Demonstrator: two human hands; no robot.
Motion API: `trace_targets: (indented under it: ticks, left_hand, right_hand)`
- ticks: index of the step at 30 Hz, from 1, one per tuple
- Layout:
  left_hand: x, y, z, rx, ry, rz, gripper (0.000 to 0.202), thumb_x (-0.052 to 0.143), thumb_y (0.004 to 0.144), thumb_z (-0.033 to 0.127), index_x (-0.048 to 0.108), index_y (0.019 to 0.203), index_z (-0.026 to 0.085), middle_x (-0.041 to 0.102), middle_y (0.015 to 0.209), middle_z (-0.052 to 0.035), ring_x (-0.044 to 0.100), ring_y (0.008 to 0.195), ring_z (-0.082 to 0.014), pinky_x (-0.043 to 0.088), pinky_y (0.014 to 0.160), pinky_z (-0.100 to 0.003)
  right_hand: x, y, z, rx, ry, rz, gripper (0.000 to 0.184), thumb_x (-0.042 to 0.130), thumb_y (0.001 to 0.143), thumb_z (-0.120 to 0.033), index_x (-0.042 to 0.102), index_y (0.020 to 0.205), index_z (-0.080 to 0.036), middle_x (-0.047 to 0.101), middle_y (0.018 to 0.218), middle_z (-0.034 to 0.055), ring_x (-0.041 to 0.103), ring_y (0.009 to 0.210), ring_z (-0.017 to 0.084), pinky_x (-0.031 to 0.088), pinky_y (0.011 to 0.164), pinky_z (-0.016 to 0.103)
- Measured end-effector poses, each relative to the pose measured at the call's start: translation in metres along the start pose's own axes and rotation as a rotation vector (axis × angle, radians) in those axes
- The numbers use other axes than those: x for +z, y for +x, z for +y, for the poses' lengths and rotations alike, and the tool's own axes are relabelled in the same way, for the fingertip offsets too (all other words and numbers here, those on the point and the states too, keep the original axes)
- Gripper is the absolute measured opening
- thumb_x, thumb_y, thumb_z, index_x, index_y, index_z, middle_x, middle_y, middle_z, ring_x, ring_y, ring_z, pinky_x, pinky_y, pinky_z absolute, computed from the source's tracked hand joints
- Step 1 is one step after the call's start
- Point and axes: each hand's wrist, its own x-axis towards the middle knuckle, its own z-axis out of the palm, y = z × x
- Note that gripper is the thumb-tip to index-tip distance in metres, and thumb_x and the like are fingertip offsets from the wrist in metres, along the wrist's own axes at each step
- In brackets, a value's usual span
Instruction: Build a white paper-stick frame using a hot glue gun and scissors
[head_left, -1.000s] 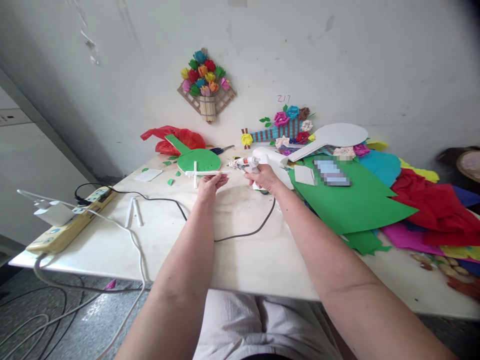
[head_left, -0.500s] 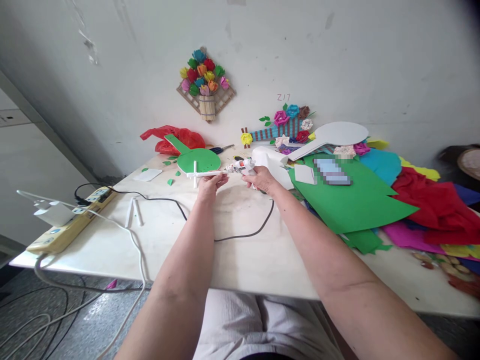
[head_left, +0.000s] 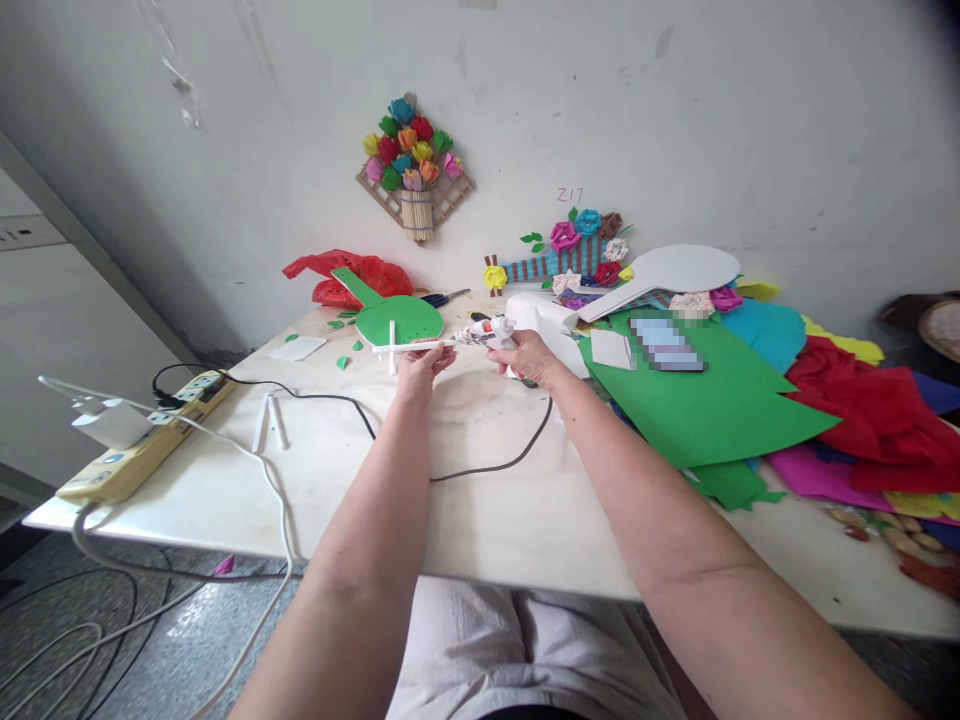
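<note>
My left hand (head_left: 422,368) pinches a white cross made of rolled paper sticks (head_left: 395,346), held a little above the table. My right hand (head_left: 527,355) grips a white hot glue gun (head_left: 489,330), its nozzle pointing left at the right end of the cross's long stick. The gun's black cord (head_left: 487,462) loops across the table between my arms. Just behind the cross lies a green paddle-shaped paper cutout (head_left: 397,317).
Two loose white paper sticks (head_left: 268,423) lie at the left, near a yellow power strip (head_left: 142,443) with a white charger. Green, red and other coloured paper sheets (head_left: 705,400) cover the right side. Scissors (head_left: 442,297), a red bag (head_left: 352,275) and paper flower crafts sit by the wall.
The glue gun's nozzle has moved left to meet the end of the white cross stick; my left hand holds the cross nearly still.
</note>
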Motion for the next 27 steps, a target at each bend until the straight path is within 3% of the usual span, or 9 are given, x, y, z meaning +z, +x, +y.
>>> trace_targets:
  ticks: [9,19,27]
  left_hand:
    - [0.0002,0.0004,-0.0025,0.005,0.013,-0.035,0.033,0.077,0.057,0.031,0.057,0.075,0.012,0.067,0.07,-0.0058,0.065,0.065,-0.016,0.051,0.078,-0.039]
    - [0.0042,-0.0038,-0.0014,-0.002,0.027,-0.107,0.037,0.078,0.056,0.03,0.054,0.079,0.013,0.066,0.071,-0.0041,0.064,0.065,-0.0153,0.051,0.078,-0.039]
    - [0.0052,-0.0043,-0.0006,-0.006,0.026,-0.093,0.037,0.078,0.055,0.03,0.054,0.078,0.014,0.066,0.07,-0.0036,0.064,0.065,-0.0148,0.05,0.08,-0.04]
  right_hand:
    - [-0.0016,0.0037,0.0016,0.018,0.091,0.033,0.013,0.06,0.065,-0.025,0.058,0.067,-0.012,0.054,0.044,-0.0025,0.035,0.029,0.005,0.028,0.031,0.018]
    - [0.0037,0.0007,-0.0005,0.062,0.071,0.006,0.012,0.06,0.066,-0.023,0.058,0.072,-0.013,0.053,0.044,-0.0041,0.034,0.03,0.005,0.027,0.03,0.018]
    - [0.004,-0.0001,0.0005,0.068,0.077,-0.021,0.011,0.06,0.067,-0.022,0.058,0.073,-0.013,0.054,0.044,-0.0042,0.034,0.029,0.005,0.027,0.03,0.018]
